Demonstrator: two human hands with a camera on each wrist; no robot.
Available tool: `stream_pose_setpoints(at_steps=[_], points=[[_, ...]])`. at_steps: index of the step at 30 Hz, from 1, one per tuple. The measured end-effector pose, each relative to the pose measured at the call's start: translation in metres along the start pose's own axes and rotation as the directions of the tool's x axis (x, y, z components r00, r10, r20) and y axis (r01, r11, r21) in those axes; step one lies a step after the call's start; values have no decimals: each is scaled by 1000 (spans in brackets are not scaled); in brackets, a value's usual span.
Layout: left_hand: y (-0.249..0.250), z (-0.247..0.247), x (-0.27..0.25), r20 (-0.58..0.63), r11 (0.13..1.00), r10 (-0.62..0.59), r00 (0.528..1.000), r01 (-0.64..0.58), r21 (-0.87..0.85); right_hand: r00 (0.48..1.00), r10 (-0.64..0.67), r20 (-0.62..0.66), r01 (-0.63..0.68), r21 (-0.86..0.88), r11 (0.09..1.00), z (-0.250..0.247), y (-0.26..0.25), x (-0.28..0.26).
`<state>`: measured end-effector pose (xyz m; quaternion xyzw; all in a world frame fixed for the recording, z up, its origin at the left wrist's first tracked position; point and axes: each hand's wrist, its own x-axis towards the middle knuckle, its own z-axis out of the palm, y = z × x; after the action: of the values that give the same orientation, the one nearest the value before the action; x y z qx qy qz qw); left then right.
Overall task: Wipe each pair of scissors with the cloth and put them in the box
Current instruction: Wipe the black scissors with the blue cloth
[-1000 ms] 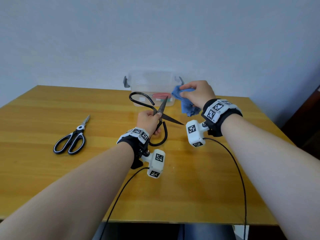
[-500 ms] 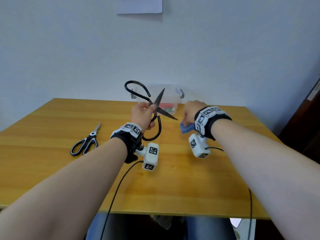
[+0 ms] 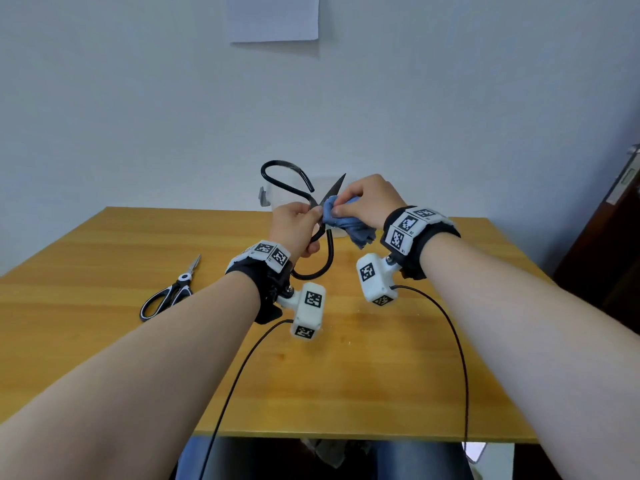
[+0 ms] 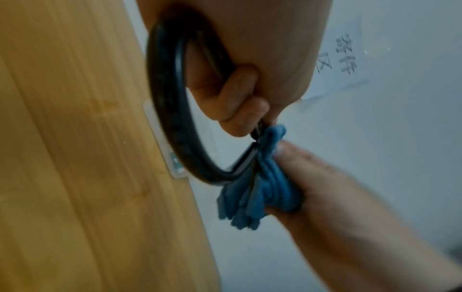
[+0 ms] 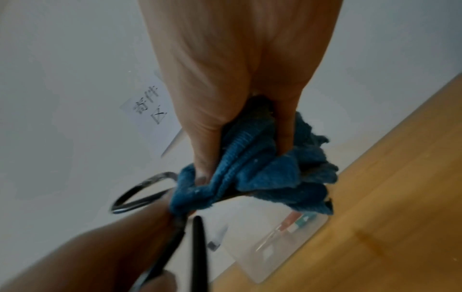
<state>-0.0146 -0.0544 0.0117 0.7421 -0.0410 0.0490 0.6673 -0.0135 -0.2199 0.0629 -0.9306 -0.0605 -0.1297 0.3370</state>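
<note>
Bunched blue cloth [image 3: 348, 226] around black blade [image 3: 333, 190]

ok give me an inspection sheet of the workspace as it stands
surface: wooden table, bare wood in front of the arms
job's things: black scissors held up open by the left hand; blue cloth bunched round one blade by the right hand; black-and-white scissors lying on the table to the left; clear box at the far edge, with something red and green inside
clutter: nothing seen
grippers: both hands busy, fingers curled round the scissors
cables: black cable trailing from each wrist camera over the near edge
surroundings: plain wall, paper sheet stuck on it
</note>
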Motion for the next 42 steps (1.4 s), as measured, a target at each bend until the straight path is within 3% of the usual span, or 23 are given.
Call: stream_pose_setpoints(at_steps=[2,3,5,7,9,11,13,16,18,20,22,25,28,34,36,38,40,42], points=[[0,0,0,-12,1000,6,1000,-6,-8,999,25,26,-23,-64,998,0,8,-4],[1,-1,1,-17,1000,3,1000,-3,-8,996,55,65,-43,-180,983,0,15,-6],[4,-5,2,-40,1000,1,999,-1,-6,971,186,151,-100,-448,888,1,36,-9],[9,-12,5,-63,1000,7,998,-6,4,937,314,154,-186,-540,821,-5,53,-14],[11,-21,9,-64,998,33,997,-30,49,937,329,115,-249,-438,864,-15,59,-16],[11,-26,10,-43,990,72,996,-66,124,952,298,69,-279,-200,939,-23,55,-14],[10,-27,8,-15,978,100,995,-96,184,945,322,48,-325,62,944,-27,44,-10],[10,-26,4,-7,963,135,991,-129,235,895,408,179,-445,427,788,-34,23,-5],[11,-26,3,21,946,184,983,-183,268,852,407,329,-523,547,653,-40,13,-4],[12,-28,1,76,915,233,970,-244,322,832,377,407,-547,492,677,-37,8,-2],[13,-29,0,121,884,255,959,-282,374,828,360,429,-526,373,764,-30,6,-6],[14,-31,-1,117,872,251,961,-277,403,872,326,365,-440,294,848,-19,8,-10],[14,-34,-2,100,861,274,957,-290,418,896,270,352,-395,357,846,-10,10,-14],[15,-41,1,-82,831,285,955,-204,518,938,272,215,-336,373,865,7,23,-9],[15,-41,0,-65,876,192,979,-141,461,950,272,156,-312,387,868,10,27,-8],[15,-35,-7,95,937,-52,994,16,349,957,266,114,-290,424,858,13,27,-9],[15,-29,-14,197,947,-261,945,210,245,966,235,105,-256,492,832,15,22,-15],[12,-24,-13,204,942,-333,920,319,101,971,194,137,-238,557,796,19,18,-22]])
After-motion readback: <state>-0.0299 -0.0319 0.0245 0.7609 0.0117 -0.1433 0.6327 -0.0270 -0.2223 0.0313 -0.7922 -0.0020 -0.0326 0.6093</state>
